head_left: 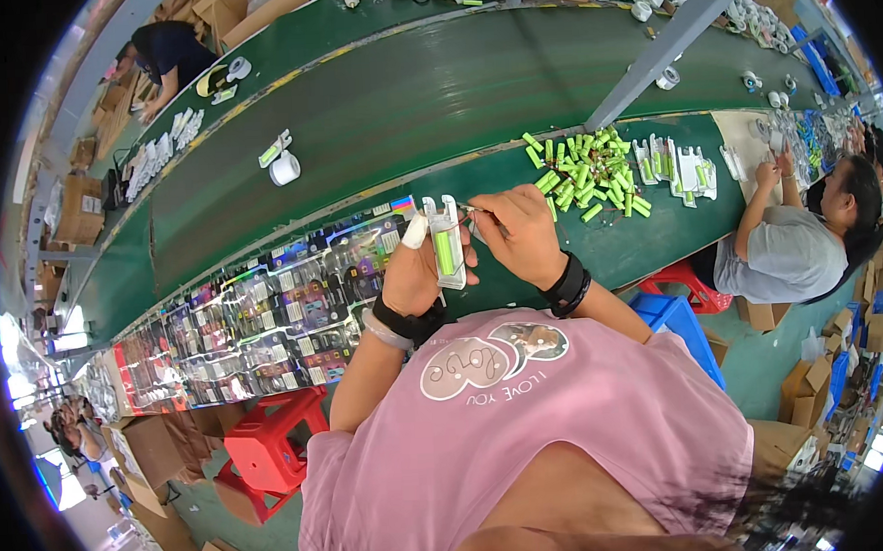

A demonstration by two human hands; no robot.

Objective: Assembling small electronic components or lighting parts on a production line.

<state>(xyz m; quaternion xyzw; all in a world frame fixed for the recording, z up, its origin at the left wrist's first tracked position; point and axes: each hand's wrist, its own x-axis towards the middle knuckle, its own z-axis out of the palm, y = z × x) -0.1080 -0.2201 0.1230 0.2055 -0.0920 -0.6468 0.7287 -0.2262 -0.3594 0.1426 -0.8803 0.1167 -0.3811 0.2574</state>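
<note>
My left hand (pixel 412 274) holds a white plastic housing (pixel 431 215) upright over the near edge of the green bench. A bright green battery cell (pixel 445 253) lies lengthwise inside it. White wrapping covers the left thumb's tip, beside the housing. At the housing's upper right, my right hand (pixel 521 235) pinches a thin dark wire (pixel 467 210) that runs to the housing; the wire's very end is hidden by the fingers. Beyond my right hand lies a loose heap of green battery cells (pixel 595 170). Several white housings with green cells (pixel 691 174) stand right of it.
Packaged goods (pixel 266 313) in clear plastic cover the bench at left. On the conveyor belt (pixel 374 91) sits a white round part (pixel 284 168). A grey post (pixel 668 44) rises behind the heap. Co-workers sit at right (pixel 785 236) and stand far left (pixel 171 61). Red stool (pixel 267 446) below.
</note>
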